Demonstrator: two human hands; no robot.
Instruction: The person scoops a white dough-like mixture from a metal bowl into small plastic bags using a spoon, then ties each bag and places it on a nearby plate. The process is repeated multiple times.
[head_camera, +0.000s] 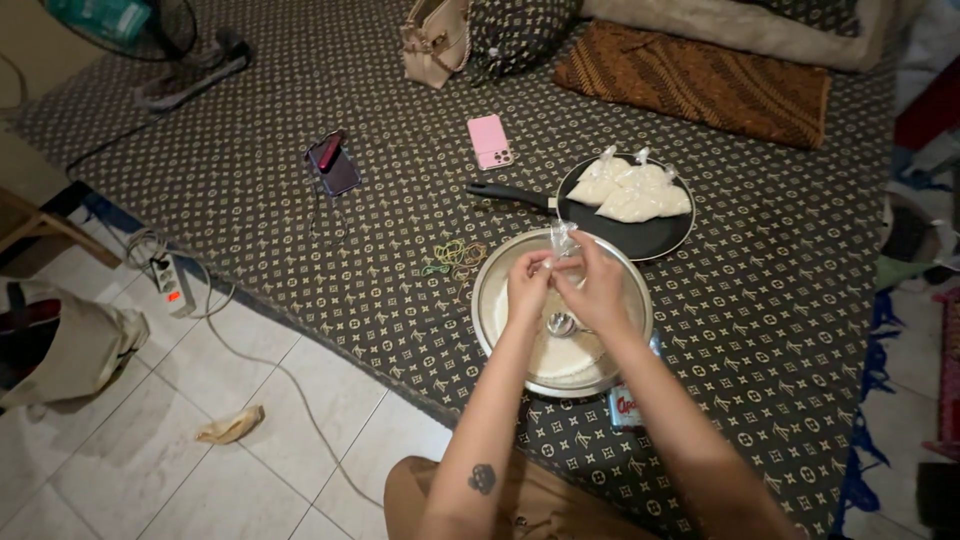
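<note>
Both hands meet over a metal bowl (497, 300) of white liquid on the patterned mat (300, 250). The left hand (527, 285) and right hand (598, 290) each pinch the mouth of a small clear plastic bag (563, 240), grips pressed together on it. A spoon (561, 323) lies in the bowl. Just beyond, to the far right, three filled bags (630, 190) rest on a black pan (650, 238). Rubber bands (455, 256) lie left of the bowl.

two phones on the mat, pink one (489, 141) upper middle, dark one (335, 166) left of it. three filled bags (633, 190) in one black pan (640, 238). one metal bowl (487, 300), centre.
</note>
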